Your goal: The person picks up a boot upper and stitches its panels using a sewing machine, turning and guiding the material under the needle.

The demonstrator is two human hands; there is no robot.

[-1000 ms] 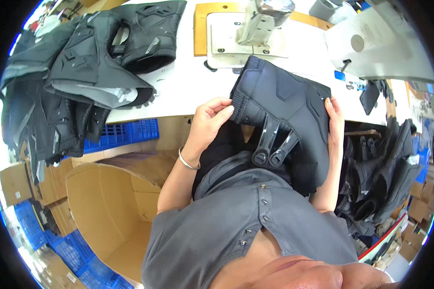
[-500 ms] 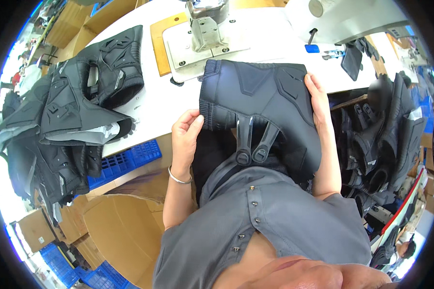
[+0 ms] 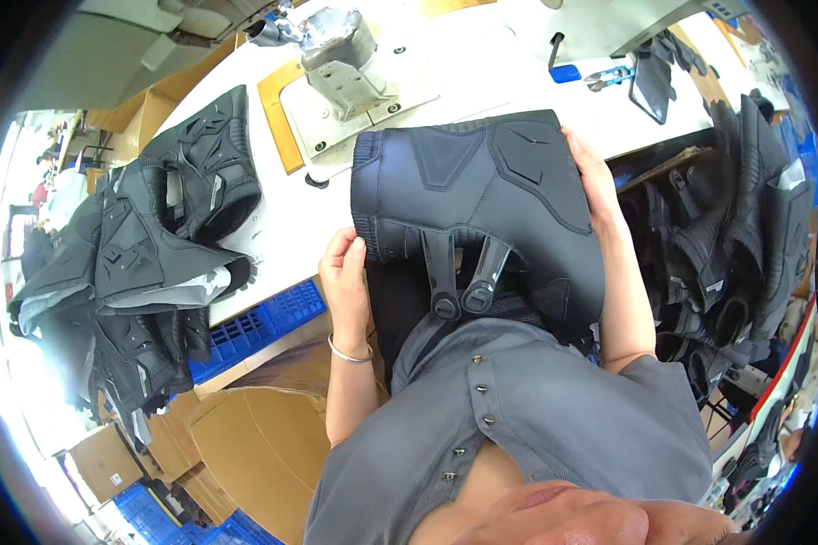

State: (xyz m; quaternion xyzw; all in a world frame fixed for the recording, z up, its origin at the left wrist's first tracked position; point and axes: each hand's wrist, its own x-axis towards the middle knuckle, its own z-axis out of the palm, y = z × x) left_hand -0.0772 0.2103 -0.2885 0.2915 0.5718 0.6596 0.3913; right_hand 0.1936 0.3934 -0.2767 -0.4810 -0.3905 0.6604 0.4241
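Boot by the table: I see the left hand pinching its ribbed rim, the right hand clasping the opposite side; a weak pinch could let it slip.

You face a white table; below its near edge, toward the left, sit a blue crate and a carton. Bright light washes out the room at your left.
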